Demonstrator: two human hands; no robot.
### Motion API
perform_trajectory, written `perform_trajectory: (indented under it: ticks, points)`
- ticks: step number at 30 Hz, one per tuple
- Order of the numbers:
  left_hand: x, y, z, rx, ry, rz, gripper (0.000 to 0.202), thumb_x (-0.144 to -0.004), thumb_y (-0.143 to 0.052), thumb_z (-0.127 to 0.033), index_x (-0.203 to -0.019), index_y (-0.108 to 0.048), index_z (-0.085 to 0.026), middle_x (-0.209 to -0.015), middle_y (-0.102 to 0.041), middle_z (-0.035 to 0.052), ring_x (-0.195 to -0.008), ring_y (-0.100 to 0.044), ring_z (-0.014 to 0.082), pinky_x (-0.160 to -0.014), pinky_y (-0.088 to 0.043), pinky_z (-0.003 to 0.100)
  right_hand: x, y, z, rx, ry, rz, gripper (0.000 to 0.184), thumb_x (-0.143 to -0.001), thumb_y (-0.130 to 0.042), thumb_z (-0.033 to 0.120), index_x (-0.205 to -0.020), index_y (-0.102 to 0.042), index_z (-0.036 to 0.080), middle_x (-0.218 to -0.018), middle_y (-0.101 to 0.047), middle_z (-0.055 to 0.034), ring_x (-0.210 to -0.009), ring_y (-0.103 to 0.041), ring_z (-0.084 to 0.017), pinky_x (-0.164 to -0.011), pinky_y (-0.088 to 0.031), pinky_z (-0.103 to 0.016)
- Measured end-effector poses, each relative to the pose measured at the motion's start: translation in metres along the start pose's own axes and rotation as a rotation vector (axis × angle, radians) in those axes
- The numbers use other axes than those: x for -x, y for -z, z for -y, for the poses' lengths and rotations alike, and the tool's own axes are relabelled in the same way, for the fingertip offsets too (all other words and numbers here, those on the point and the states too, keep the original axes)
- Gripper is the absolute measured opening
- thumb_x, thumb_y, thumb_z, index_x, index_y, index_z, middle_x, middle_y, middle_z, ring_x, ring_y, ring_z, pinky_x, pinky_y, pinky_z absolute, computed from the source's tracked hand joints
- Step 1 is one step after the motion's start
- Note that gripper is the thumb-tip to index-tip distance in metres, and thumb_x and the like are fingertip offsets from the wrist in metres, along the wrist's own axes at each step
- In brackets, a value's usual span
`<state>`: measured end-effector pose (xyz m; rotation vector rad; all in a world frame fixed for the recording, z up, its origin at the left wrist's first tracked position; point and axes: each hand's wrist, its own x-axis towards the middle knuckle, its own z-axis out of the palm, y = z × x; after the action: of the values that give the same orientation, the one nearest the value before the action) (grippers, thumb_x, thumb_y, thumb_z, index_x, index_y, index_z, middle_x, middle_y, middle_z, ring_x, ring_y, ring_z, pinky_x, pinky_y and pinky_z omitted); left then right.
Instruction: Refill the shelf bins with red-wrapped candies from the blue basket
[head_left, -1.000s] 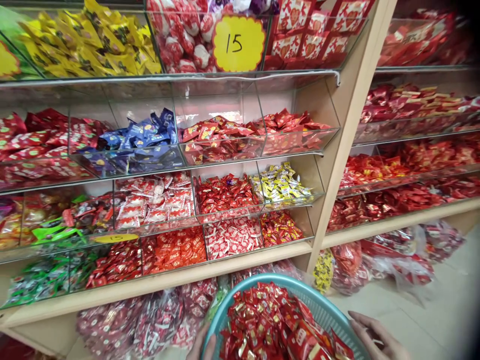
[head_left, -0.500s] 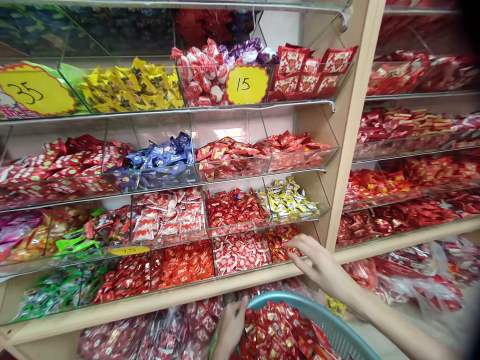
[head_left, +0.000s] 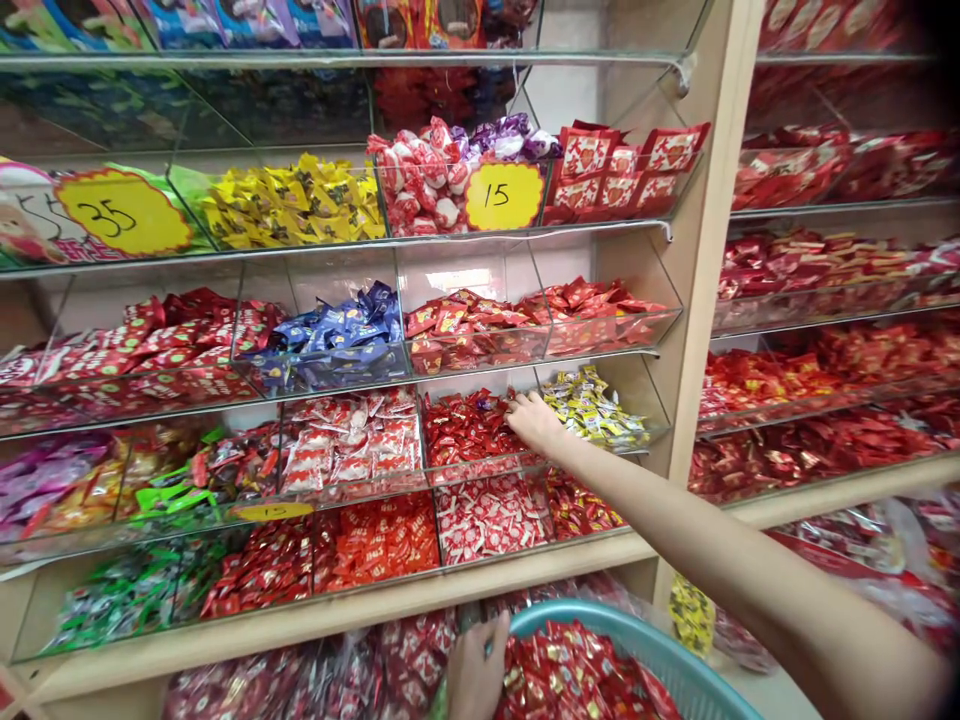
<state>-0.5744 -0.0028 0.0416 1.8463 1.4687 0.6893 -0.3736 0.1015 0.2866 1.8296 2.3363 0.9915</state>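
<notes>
My right hand reaches into a clear bin on the third shelf. Its fingers are curled together at the right end of a heap of small red wrapped candies; whatever is between the fingertips is hidden. Yellow-and-white wrapped candies fill the compartment just right of the hand. Low in the view, my left hand grips the left rim of a teal plastic basket, thumb up near the edge. Inside the basket lies a pile of shiny red wrapped candies.
Clear-fronted shelves hold blue candies, yellow candies and red-and-white candies. A wooden upright divides two shelf units. Bagged candy lies under the bottom ledge. A yellow price tag reads 15.
My right hand has moved up and left, from in front of the bottom shelf into the red candy bin, and its fingers have closed. My left hand stays at the basket rim. The view has tilted up.
</notes>
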Motion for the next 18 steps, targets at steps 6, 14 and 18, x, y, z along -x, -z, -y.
perform_trajectory:
  ticks: [6, 14, 18]
  points:
    - [0.001, 0.000, -0.001, -0.017, -0.025, -0.009, 0.058, -0.089, -0.030, -0.061, -0.092, -0.074, -0.023, -0.095, -0.072, 0.0035, -0.095, -0.064, 0.0245, -0.074, -0.042, 0.024, -0.002, -0.004, 0.000, 0.006, 0.003, 0.003, 0.026, -0.086, -0.045, 0.009, -0.096, -0.068, 0.012, -0.108, -0.065, -0.0162, -0.103, -0.054, -0.025, -0.083, -0.035, -0.035]
    - [0.003, 0.002, -0.003, 0.018, -0.050, -0.005, 0.060, -0.089, -0.029, -0.061, -0.087, -0.074, -0.023, -0.091, -0.073, 0.0033, -0.091, -0.065, 0.0252, -0.074, -0.043, 0.025, -0.004, -0.002, 0.002, -0.008, -0.018, 0.007, 0.029, -0.088, -0.041, 0.009, -0.099, -0.067, 0.010, -0.107, -0.066, -0.0167, -0.100, -0.056, -0.025, -0.081, -0.036, -0.034]
    - [0.006, 0.005, -0.010, 0.038, -0.045, 0.003, 0.060, -0.088, -0.029, -0.062, -0.090, -0.074, -0.022, -0.093, -0.073, 0.0031, -0.089, -0.065, 0.0250, -0.078, -0.043, 0.025, -0.004, -0.002, 0.001, -0.028, -0.015, 0.014, 0.029, -0.087, -0.041, 0.009, -0.097, -0.068, 0.009, -0.104, -0.067, -0.0193, -0.099, -0.055, -0.026, -0.079, -0.036, -0.036]
